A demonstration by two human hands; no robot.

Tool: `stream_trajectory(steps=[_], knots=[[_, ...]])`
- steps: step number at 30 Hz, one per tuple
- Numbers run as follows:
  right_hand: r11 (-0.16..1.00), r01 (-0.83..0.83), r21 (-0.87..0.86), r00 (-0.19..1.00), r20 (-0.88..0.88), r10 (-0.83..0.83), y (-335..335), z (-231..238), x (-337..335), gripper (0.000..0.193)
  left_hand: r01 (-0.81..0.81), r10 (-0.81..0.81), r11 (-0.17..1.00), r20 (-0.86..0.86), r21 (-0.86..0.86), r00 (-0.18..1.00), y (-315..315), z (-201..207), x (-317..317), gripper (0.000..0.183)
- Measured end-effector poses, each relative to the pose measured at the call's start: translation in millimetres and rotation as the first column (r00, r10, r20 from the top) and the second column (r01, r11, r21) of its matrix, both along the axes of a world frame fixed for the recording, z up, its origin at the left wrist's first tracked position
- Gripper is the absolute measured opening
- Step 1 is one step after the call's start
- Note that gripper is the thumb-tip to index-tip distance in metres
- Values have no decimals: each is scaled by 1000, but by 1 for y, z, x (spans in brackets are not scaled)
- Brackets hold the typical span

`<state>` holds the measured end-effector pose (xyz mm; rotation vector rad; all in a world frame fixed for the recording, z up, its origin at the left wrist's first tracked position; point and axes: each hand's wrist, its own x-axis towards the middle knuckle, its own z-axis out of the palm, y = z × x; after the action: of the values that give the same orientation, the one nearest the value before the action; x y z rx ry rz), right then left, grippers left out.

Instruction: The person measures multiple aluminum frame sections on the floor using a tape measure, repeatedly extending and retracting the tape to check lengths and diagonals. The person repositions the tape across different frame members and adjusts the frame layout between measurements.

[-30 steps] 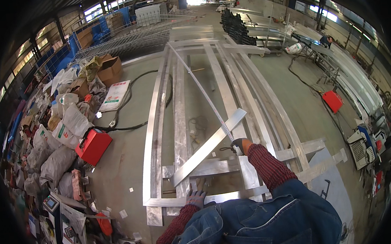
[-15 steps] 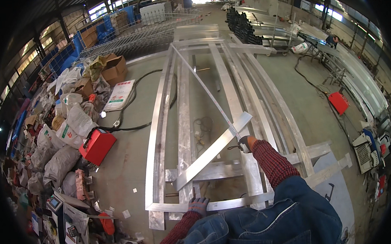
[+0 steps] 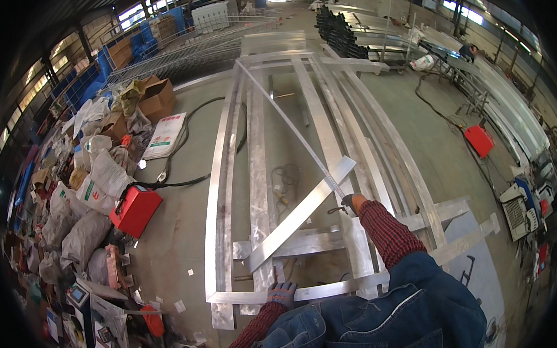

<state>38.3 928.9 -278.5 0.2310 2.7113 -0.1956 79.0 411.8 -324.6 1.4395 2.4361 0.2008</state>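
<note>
A long metal frame (image 3: 213, 209) of flat silver bars lies in front of me. My right hand (image 3: 355, 202), gloved, is closed around a tape measure, whose case is mostly hidden by the fingers. Its extended blade (image 3: 305, 146) runs diagonally to the frame's far left corner. Under the blade, near my right hand, a loose flat silver bar (image 3: 300, 220) lies slantwise across the frame. My left hand (image 3: 282, 294), in a grey glove, rests on the near rail (image 3: 328, 290) with its fingers stretched out over it.
On the left stand a red box (image 3: 135, 210) with a black cable and a heap of sacks (image 3: 86, 237). Another red box (image 3: 479, 141) is on the right floor. Dark stacked profiles (image 3: 340, 35) lie farther back. A person (image 3: 469, 52) bends over a bench at far right.
The whole view has shifted slightly. Both hands keep their places on the tape measure and the near rail, and the blade still reaches the far left corner.
</note>
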Motion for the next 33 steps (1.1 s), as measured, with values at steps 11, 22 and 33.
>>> stream_trajectory(steps=[11, 22, 33], knots=[[963, 257, -80, 932, -241, -269, -51, -13, 200, 18, -14, 20, 996, 57, -87, 998, 14, 38, 4, 73], [303, 892, -334, 275, -129, -953, -187, 22, 501, 35, -30, 17, 976, -61, -215, 998, 11, -11, -6, 98], [208, 968, -140, 188, -140, -972, -156, -9, 541, 48, 20, -15, 957, 20, -289, 1000, 3, -39, -39, 80]])
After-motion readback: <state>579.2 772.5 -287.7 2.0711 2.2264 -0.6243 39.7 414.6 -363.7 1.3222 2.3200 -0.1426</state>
